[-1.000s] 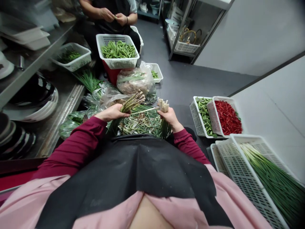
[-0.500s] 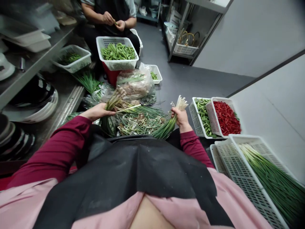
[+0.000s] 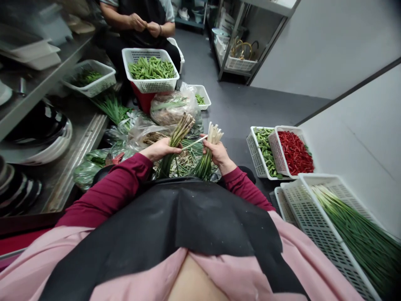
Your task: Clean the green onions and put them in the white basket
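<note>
My left hand (image 3: 164, 149) is closed around a bunch of scallions with brownish, dull stem ends (image 3: 181, 127). In my right hand (image 3: 217, 152) is a bunch of scallions with clean white ends (image 3: 214, 133), green leaves hanging down. A single pale stalk (image 3: 194, 142) stretches between the two hands, its left end at my left fingertips and its right end by my right hand. Below lies a heap of scallion leaves and trimmings (image 3: 184, 164), partly hidden by my hands.
A co-worker's hands (image 3: 145, 26) are over a white basket of green peppers (image 3: 150, 85). At right stand baskets with red chillies (image 3: 296, 152), green peppers (image 3: 265, 146) and long scallions (image 3: 354, 221). Plastic bags (image 3: 175, 108) lie ahead; a metal shelf (image 3: 78, 167) is at left.
Both hands have come closer together: my left hand moved right with its bunch, and my right hand moved left with its own. The single stalk now reaches across to my right hand.
</note>
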The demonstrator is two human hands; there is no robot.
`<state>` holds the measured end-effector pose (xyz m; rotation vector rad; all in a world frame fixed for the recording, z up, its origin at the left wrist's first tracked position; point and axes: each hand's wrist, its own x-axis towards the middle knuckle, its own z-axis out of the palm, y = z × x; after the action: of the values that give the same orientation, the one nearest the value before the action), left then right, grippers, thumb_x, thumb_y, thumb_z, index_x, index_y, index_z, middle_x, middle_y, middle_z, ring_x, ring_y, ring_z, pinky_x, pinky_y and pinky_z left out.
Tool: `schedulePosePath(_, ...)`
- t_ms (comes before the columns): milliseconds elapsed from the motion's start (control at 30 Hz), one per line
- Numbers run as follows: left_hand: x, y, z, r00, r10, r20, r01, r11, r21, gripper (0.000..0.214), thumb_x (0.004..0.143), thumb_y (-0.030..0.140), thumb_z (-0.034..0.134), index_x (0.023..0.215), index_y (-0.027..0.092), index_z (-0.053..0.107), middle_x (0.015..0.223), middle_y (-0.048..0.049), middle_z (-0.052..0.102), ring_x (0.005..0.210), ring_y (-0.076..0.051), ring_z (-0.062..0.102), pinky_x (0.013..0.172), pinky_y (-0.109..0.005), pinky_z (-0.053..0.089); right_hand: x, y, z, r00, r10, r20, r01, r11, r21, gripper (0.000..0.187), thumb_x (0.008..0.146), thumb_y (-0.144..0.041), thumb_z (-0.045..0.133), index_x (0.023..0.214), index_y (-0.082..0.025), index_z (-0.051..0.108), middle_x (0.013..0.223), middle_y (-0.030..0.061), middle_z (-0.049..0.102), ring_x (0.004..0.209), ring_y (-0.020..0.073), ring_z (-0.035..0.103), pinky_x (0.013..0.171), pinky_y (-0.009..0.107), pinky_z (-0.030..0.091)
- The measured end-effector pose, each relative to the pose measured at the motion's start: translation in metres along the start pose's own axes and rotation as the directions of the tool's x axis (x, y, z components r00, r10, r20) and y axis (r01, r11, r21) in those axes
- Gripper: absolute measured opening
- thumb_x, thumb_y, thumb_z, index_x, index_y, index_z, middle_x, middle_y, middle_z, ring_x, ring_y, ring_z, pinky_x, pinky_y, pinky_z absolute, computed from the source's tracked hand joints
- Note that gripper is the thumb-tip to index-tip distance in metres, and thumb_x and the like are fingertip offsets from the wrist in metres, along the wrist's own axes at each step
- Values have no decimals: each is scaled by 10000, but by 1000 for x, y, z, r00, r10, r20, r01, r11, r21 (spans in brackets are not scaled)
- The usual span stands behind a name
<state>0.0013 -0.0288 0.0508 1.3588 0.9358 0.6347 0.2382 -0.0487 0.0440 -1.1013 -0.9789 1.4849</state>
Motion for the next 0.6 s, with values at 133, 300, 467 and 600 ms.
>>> schedulePosePath(133,6,2,18,994,-47,94,59,990,-130,305,601,292,802,818,121,672,726,-33,628,638,-132,570,605,-265,479,0,-3,0,993,39,-110,-30,996,78,419,569,-428,812,812,-162,597,603,-33,575,494,96,551,462,230,449)
schedulePosePath(300,12,3,7,995,-65,73,89,911,-403,364,642,165,727,998,122,668,942,-100,684,886,-206,653,756,-337,557,-4,-3,-9,990,38,-139,-18,990,139,446,551,-404,821,815,-188,533,729,7,670,612,158,650,573,288,530)
schedulePosePath(467,15,1,5,989,7,149,68,865,-496,491,611,82,651,1100,127,659,1110,-137,683,1104,-287,612,955,-467,499,-7,1,12,999,-12,30,13,999,-38,327,576,-350,811,750,-151,617,561,-32,589,468,101,541,499,253,475)
schedulePosePath(600,15,2,16,985,19,171,66,876,-478,570,568,80,637,1135,131,646,1110,-137,690,1107,-315,612,959,-488,489,-1,7,37,997,-12,75,15,999,-40,357,515,-349,826,763,-137,679,738,28,686,578,126,588,507,259,492)
